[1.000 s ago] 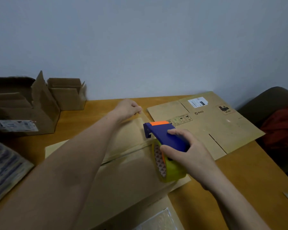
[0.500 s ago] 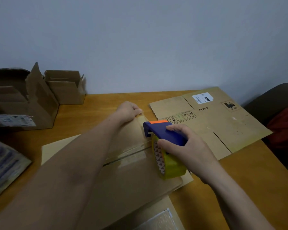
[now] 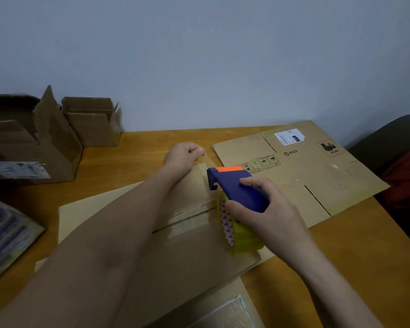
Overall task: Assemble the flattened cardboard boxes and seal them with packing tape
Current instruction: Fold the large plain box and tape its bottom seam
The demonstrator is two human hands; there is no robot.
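Observation:
A brown cardboard box (image 3: 189, 256) lies in front of me with its flaps closed and a strip of clear tape over the middle seam. My right hand (image 3: 263, 216) grips a blue tape dispenser (image 3: 237, 188) with an orange tip and a yellow-green roll, held at the box's right end of the seam. My left hand (image 3: 184, 157) is closed at the box's far edge, pinching what looks like the tape's end. A flattened cardboard box (image 3: 301, 166) with a white label lies on the table to the right.
Two open cardboard boxes (image 3: 90, 121) stand at the back left by the wall. A printed package (image 3: 5, 235) lies at the left edge. A dark chair with red cloth (image 3: 405, 176) is at the right. A clear plastic bag (image 3: 223, 313) sits near me.
The view has shifted a little; both hands stay nearly in place, the dispenser still at the seam's right end and my left hand still holding the far edge.

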